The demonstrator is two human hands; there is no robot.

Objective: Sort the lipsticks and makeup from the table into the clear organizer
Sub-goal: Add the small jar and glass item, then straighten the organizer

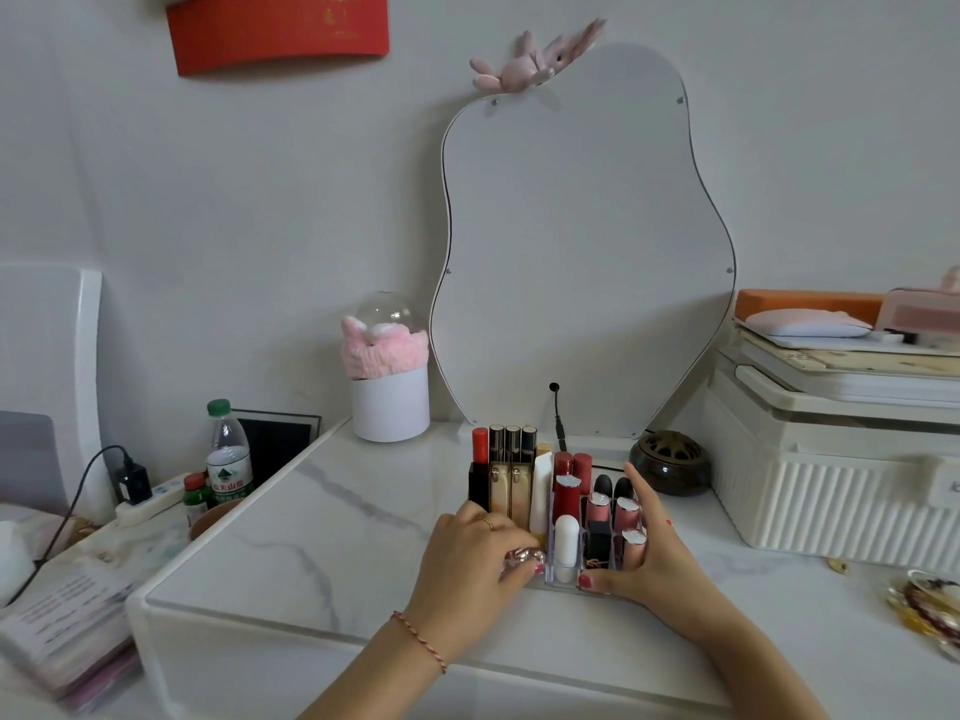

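head view: hands (pixel 561 553) flanking organizer (pixel 563 576)

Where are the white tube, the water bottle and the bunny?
white tube (pixel 567 538): head view, on its rounded cap.
water bottle (pixel 229 459): head view, on its label.
bunny (pixel 530 65): head view, on its pink body.

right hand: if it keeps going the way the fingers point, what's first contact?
The right hand points up-left along the organizer; likely first is the dark lipstick by its fingertips. Depth unclear.

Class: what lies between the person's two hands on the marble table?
In the head view, the clear organizer full of lipsticks lies between the left hand and right hand.
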